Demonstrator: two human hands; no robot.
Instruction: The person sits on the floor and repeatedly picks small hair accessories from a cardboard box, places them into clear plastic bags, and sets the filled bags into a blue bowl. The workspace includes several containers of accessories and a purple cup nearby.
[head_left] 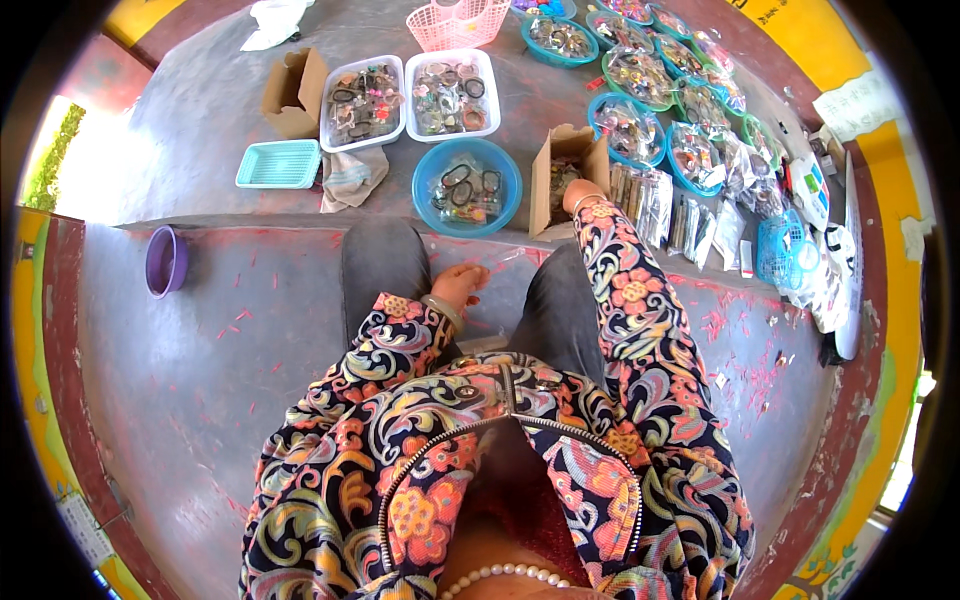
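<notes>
My right hand (584, 194) reaches over the near rim of an open cardboard box (544, 195) that holds small packaged pieces. Its fingers dip inside the box and are hidden, so their grip does not show. My left hand (460, 285) hangs above my left knee, fingers loosely bent and apart, with nothing visible in it. Just ahead of it stands a round blue basin (424, 190) with clear-bagged dark bands, like hair ties or bracelets (466, 190).
Two white trays (328, 140) (411, 132) of bagged accessories stand beyond the basin. A teal basket (278, 165), another cardboard box (292, 95) and a grey cloth (352, 182) lie left. Several filled baskets (625, 130) crowd the right. A purple basin (166, 262) sits lower left.
</notes>
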